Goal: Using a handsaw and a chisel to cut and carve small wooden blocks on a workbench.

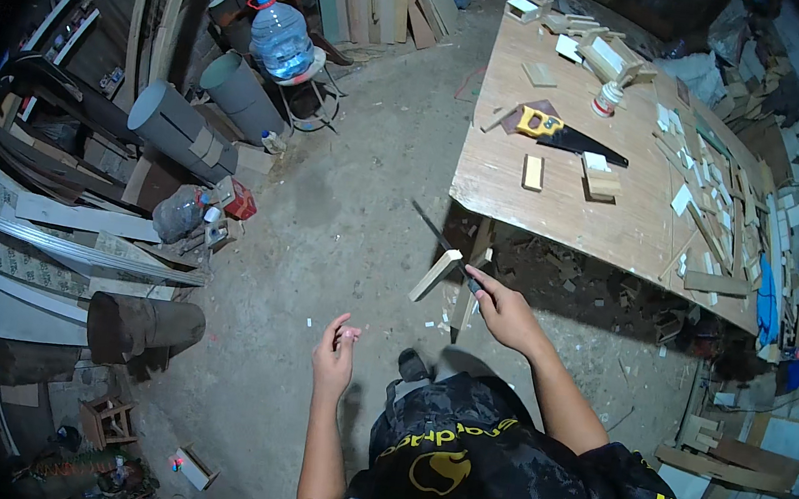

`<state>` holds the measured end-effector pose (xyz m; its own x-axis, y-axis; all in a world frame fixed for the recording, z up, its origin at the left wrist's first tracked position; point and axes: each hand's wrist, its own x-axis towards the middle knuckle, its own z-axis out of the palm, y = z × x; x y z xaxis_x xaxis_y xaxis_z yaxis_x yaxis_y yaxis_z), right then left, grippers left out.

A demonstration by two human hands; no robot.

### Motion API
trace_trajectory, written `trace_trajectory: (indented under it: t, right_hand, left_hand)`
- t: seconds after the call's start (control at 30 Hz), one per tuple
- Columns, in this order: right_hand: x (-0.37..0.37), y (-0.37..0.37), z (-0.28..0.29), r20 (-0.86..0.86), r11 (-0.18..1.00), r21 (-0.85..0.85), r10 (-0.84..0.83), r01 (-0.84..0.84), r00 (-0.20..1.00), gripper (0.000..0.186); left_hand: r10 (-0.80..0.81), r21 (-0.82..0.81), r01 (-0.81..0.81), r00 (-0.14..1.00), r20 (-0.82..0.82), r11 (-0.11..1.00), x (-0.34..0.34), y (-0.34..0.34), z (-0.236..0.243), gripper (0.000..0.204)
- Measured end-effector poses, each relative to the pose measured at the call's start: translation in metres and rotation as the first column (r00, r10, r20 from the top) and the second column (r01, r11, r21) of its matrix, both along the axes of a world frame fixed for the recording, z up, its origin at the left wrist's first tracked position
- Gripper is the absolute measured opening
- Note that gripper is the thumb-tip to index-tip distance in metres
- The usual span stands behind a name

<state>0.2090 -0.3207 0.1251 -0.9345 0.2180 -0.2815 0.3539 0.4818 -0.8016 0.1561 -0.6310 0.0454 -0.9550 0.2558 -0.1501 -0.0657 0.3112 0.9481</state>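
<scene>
Workshop floor (348,186) beneath you, head camera view: your right hand (505,314) curls around the near end of a long, dark, narrow tool (431,223), which crosses by the upper end of a pale wooden piece (433,276) just off the near-left corner of the plywood table (569,214). Whether tool and wood touch, and what supports the wood, you cannot tell from this angle. Your left hand (333,359) is well apart, half open with fingers loosely bent, nothing visible in its hold. The tool looks stiff and fairly light, best gripped where you have it, clear of its long far length. The wood looks rigid, dry and light, hardly slippery or fragile, though its edges could splinter; its lower half offers a sound hold, away from the tool. A yellow-handled handsaw (576,142) lies on the tabletop.
</scene>
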Motion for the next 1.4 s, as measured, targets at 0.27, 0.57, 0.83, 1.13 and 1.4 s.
trace_trajectory:
  t: [0.27,0.57,0.83,1.13,1.4]
  right_hand:
    - [-0.063,-0.021,-0.019,-0.246,0.985,0.14,0.133,-0.101,0.96,0.044]
    - [-0.172,0.011,-0.065,-0.26,1.0,-0.006,0.005,-0.006,0.966,0.042]
    - [-0.238,0.069,-0.052,-0.263,0.955,-0.292,-0.132,0.052,0.956,0.041]
    - [-0.235,0.104,-0.054,-0.169,0.856,-0.411,-0.408,0.312,0.897,0.04]
    - [-0.235,0.112,-0.062,-0.276,0.699,-0.274,-0.715,0.66,0.642,0.04]
  left_hand:
    - [0.042,0.035,-0.047,0.991,0.128,0.998,-0.034,-0.006,-0.015,0.03]
    - [0.004,-0.09,0.012,0.983,0.181,0.996,-0.172,0.034,-0.033,0.029]
    - [-0.403,-0.184,0.392,0.915,-0.027,0.902,-0.307,0.169,0.015,0.034]
    - [-0.679,-0.186,0.653,0.711,-0.181,0.734,-0.361,0.285,0.027,0.057]
    - [-0.907,-0.315,0.851,0.381,-0.181,0.42,-0.394,0.377,-0.007,0.029]
